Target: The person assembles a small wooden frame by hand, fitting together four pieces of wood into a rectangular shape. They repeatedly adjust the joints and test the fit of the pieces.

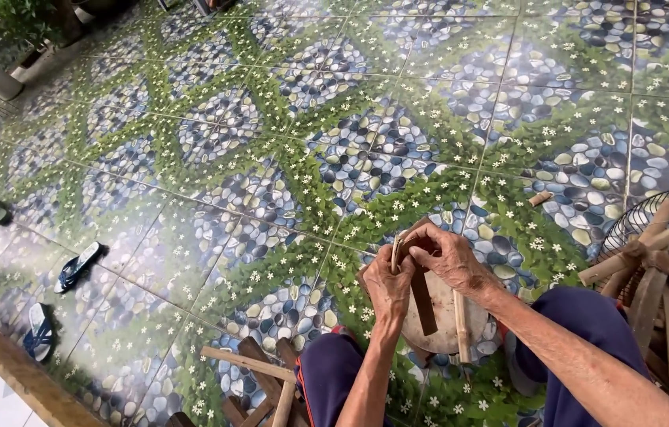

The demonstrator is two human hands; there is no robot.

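Hands working above round wooden block (441, 320) | left hand (388, 286) and right hand (451, 257) both clamping thin bamboo strip (398, 247) | judging: keeping grips close is steadying the strip.

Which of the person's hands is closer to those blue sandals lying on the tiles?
Left. The left hand sits on the sandals' side of the wood strips; the right hand is just beyond, farther away.

Open tiles (287, 182) ahead; sticks (651, 253) right.
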